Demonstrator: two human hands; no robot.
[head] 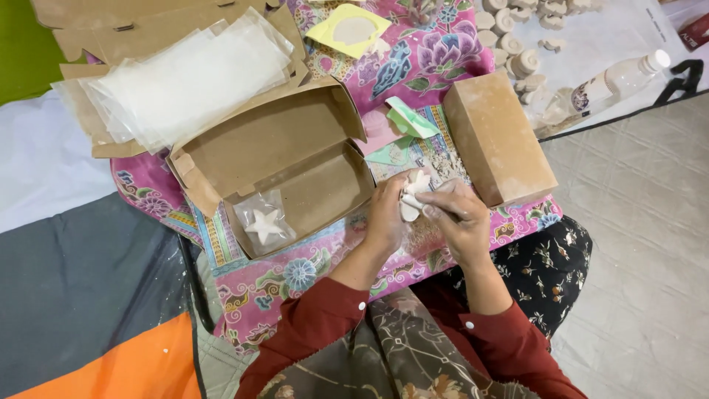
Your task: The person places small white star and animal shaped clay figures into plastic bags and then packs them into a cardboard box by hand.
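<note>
Near open brown box (295, 159): left hand (386, 214), right hand (459, 218) fingers clamped on white star piece (415, 185); brittle point could snap under hard pressure.

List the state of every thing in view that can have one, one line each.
Brown cardboard box: lid open, holds a bagged white star.
Closed brown cardboard box: shut, dusty.
Clear plastic bottle: lying down, white cap on.
White plaster figure: held in left hand.
Right hand: on the figure.
</note>
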